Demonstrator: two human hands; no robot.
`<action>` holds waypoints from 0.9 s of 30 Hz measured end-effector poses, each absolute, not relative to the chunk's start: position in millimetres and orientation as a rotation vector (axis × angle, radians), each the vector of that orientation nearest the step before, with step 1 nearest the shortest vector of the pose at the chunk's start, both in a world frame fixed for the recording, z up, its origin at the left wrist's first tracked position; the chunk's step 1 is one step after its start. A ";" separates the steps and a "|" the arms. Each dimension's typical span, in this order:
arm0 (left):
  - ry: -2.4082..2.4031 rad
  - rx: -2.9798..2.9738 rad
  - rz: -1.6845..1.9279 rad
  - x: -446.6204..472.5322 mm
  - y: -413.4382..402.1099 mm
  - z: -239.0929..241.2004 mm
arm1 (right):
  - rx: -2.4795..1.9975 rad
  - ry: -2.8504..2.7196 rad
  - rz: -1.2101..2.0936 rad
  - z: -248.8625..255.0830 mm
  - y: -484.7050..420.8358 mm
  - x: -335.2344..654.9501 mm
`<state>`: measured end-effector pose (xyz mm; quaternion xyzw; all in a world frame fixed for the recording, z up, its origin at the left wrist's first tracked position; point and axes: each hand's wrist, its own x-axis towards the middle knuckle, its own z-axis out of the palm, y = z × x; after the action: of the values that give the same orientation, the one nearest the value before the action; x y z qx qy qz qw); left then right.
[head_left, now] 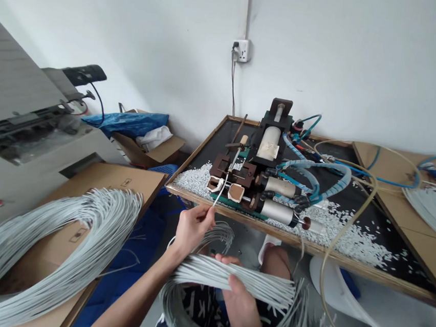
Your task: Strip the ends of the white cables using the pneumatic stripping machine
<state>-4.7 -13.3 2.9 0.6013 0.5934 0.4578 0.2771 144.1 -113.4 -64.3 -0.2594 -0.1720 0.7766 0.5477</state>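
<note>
My left hand (193, 229) pinches a single white wire (221, 190), whose far end reaches between the jaws of a pneumatic wire-stripping machine (236, 173). Across my lap lies a coiled bundle of white wires (207, 271). Around this bundle my right hand (241, 302) is wrapped, thumb on top and some fingertips showing on the far side. The loose cut ends of the bundle fan out to the right of that hand.
Short white insulation scraps (361, 239) cover much of the wood-edged black table (289, 265). Blue air hoses (333, 169) run from the machine. Another wire coil (110, 245) rests on cardboard at left. A white plastic basin (392, 314) sits below the table's right side.
</note>
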 end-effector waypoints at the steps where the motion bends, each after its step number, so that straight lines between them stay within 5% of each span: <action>1: 1.593 1.607 1.233 -4.5 -13.0 3.4 | -0.609 -0.406 1.840 -64.4 -113.3 144.1; 27: 1.483 1.638 1.144 -8.6 -17.9 9.0 | -0.590 -0.427 1.844 -61.8 -116.6 143.4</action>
<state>-8.6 -17.9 9.0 0.6236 0.5644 0.4354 0.3211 143.4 -116.6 -61.8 -0.2490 -0.1803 0.7782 0.5476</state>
